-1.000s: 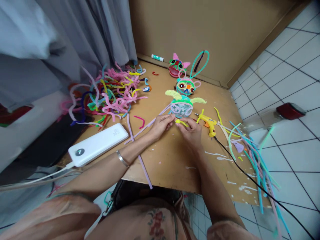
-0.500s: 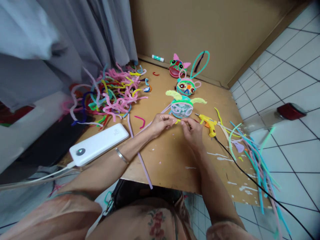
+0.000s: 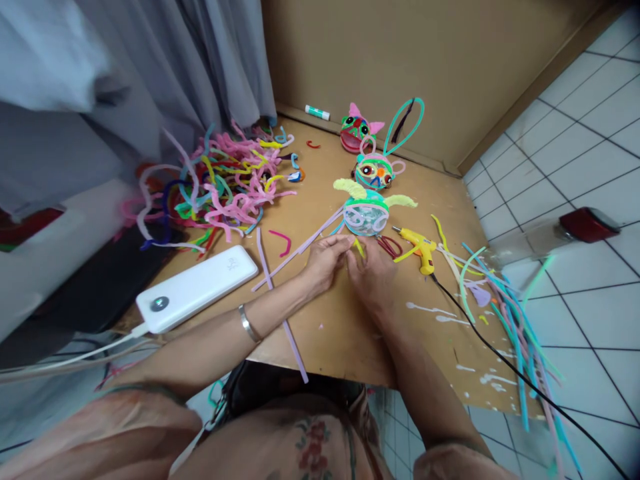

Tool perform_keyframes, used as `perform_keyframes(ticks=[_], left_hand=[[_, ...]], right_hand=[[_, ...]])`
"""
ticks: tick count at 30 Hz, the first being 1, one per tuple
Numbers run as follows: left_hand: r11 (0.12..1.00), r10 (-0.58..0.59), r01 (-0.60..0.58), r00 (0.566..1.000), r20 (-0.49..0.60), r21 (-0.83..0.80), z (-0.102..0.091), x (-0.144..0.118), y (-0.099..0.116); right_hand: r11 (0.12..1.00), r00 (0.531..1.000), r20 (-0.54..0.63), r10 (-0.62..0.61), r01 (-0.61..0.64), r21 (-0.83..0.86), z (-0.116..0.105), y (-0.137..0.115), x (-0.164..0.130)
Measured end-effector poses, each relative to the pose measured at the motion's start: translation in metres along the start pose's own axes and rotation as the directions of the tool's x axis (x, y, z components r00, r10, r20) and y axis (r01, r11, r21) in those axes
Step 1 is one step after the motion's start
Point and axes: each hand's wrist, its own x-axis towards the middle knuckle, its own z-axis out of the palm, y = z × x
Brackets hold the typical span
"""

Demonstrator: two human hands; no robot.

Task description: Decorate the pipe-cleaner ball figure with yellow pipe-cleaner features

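Note:
My left hand (image 3: 326, 263) is closed in a pinch on a yellow pipe cleaner (image 3: 359, 249). Its fingertips nearly meet those of my right hand (image 3: 374, 275), which is also closed on the yellow strand. A yellow length (image 3: 407, 254) shows to the right of my right hand; whether it is the same piece I cannot tell. Just beyond the hands sits a round clear craft head (image 3: 366, 220) with pale yellow horns and lilac loops. A dark red pipe-cleaner loop (image 3: 391, 247) lies beside my right fingers.
A yellow glue gun (image 3: 423, 249) with a black cord lies at right, near loose pipe cleaners (image 3: 515, 320). Two decorated heads (image 3: 374, 175) stand behind. On the left are a tangled pipe-cleaner pile (image 3: 235, 180) and a white power bank (image 3: 197, 288). A glue stick (image 3: 317, 113) lies by the back panel.
My right hand has shifted slightly down and left, its fingers more curled. More of the yellow strand shows between the hands, and the dark red loop has come into view.

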Motion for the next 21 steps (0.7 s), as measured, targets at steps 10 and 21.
perform_keyframes(ticks=[10,21], left_hand=[[0.997,-0.072,0.072,0.997,-0.022,-0.003,0.001,-0.003,-0.002],[0.995,-0.103,0.103,0.995,0.013,0.014,0.002,-0.005,0.003]], right_hand=[[0.999,0.999,-0.018,-0.034,0.035,0.028,0.002,0.008,-0.002],[0.974,0.996,-0.003,-0.092,0.090,0.209,-0.004,0.025,0.006]])
